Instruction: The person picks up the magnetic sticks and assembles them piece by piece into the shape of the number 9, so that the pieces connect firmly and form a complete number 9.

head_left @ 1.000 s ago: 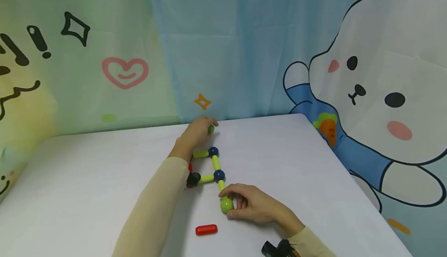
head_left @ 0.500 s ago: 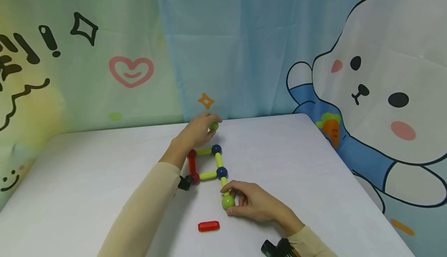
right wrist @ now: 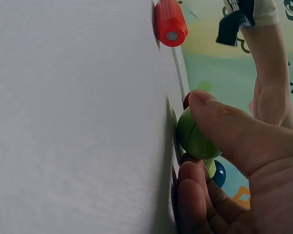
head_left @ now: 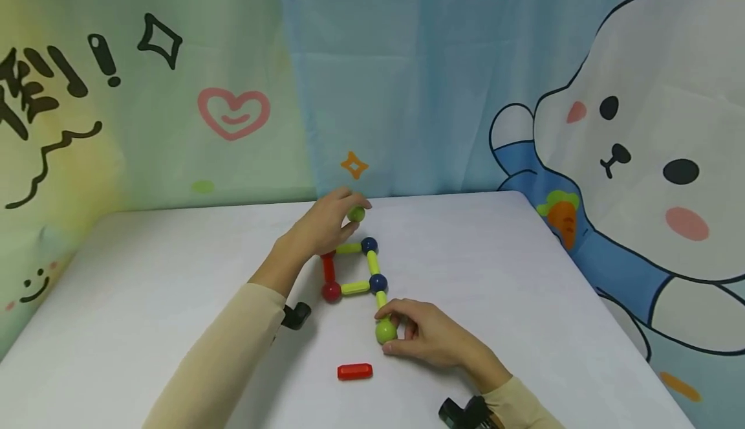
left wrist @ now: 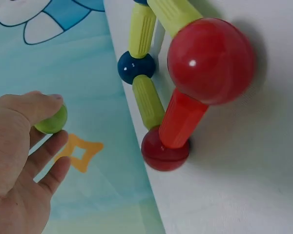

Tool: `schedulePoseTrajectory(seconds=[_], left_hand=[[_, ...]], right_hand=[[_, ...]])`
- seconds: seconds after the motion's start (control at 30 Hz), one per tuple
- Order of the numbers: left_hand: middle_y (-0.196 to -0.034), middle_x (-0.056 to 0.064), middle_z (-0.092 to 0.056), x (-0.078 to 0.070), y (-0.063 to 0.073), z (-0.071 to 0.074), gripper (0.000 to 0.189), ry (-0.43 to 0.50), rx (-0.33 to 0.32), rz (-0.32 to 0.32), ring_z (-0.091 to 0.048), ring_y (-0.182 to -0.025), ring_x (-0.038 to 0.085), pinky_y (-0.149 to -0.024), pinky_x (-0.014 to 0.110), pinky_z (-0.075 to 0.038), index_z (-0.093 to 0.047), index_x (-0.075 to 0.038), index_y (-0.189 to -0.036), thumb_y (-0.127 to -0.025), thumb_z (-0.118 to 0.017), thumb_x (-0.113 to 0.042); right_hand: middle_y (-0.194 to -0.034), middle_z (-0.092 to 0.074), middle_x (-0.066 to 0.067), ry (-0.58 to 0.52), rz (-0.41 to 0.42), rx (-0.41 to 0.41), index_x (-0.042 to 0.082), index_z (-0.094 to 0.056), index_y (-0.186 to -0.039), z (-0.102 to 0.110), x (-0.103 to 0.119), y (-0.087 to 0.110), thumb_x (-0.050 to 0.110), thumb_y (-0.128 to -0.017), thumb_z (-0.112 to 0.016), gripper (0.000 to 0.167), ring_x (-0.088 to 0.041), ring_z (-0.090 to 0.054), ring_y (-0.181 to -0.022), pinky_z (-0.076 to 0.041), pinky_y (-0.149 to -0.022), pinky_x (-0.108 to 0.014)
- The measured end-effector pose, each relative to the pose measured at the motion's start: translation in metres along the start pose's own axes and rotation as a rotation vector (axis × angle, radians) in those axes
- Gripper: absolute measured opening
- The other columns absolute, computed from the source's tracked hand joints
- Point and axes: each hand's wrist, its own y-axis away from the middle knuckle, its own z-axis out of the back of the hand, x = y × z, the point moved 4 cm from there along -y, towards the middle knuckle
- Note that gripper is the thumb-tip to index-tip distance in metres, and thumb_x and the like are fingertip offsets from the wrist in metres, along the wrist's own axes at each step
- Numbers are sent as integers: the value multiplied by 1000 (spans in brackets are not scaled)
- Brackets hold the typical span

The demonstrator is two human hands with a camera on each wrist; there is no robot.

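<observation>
A square of magnetic building pieces lies on the white table: yellow-green rods (head_left: 356, 288) and a red rod (left wrist: 183, 119) join blue balls (head_left: 378, 283) and red balls (left wrist: 211, 61). At the square's far side, my left hand (head_left: 326, 222) pinches a loose green ball (left wrist: 52, 120) between thumb and fingers. One more rod runs from the near blue ball toward me and ends in a green ball (head_left: 385, 332). My right hand (head_left: 427, 335) grips that end, its thumb on the ball (right wrist: 198, 134) and its fingers round the far side.
A single red rod (head_left: 355, 371) lies apart on the table, nearer to me than the square. Behind the table's far edge hangs a printed curtain (head_left: 396, 92). Dark camera mounts (head_left: 297, 316) sit at both wrists.
My left forearm has swung left, uncovering the red rod and red balls of the square. The green ball stays in my left hand. The right hand keeps its grip; the head view has shifted slightly.
</observation>
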Motion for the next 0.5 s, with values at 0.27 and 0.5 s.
schedulePoseTrajectory(seconds=[0.27, 0.5], left_hand=[[-127, 3, -61, 3, 33, 13, 34, 22, -25, -46, -59, -117, 23, -103, 42, -49, -65, -16, -132, -98, -67, -10], [-129, 3, -62, 10, 64, 20, 33, 26, -40, -22, -60, -120, 24, -105, 44, -48, -66, -15, -129, -97, -69, -9]], right_hand=[[-103, -59, 13, 33, 10, -19, 27, -65, -127, -3, 3, -2, 36, -91, -80, 40, -7, -56, -75, -50, -68, -24], [-106, -58, 13, 63, 23, -21, 28, -64, -127, -4, 7, -5, 35, -91, -79, 39, -7, -55, -76, -49, -67, -24]])
